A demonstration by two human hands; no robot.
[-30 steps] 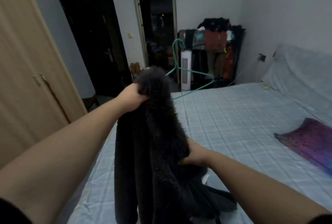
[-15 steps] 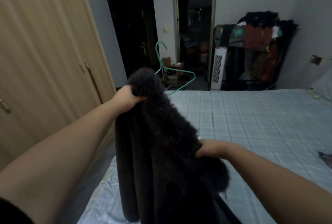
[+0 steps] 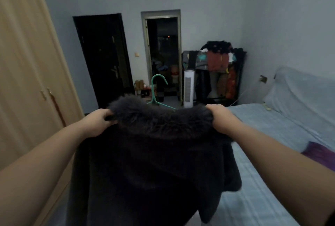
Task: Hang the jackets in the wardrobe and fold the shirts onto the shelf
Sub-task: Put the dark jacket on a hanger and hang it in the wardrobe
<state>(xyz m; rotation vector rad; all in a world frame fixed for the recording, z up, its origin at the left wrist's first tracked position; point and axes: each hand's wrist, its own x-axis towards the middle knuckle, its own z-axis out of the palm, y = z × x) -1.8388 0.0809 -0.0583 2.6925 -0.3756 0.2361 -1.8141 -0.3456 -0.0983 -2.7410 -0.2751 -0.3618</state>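
A dark fuzzy jacket [image 3: 154,162] with a fur collar hangs spread out in front of me. My left hand [image 3: 98,122] grips the collar's left end and my right hand [image 3: 220,117] grips its right end. A green hanger [image 3: 156,89] sticks up behind the collar, its hook above the fur and its lower part hidden by the jacket. The wardrobe [image 3: 27,80] stands at the left with its wooden doors closed.
A bed [image 3: 272,144] with a pale checked sheet fills the right side, with a purple cloth [image 3: 319,155] lying on it. At the far wall are a dark door [image 3: 103,59], an open doorway [image 3: 163,53], a white tower fan [image 3: 189,88] and a loaded clothes rack [image 3: 221,69].
My right hand has moved up from the jacket's middle to the collar's right end, and the jacket is now spread wide between both hands. The view has swung back to the right.
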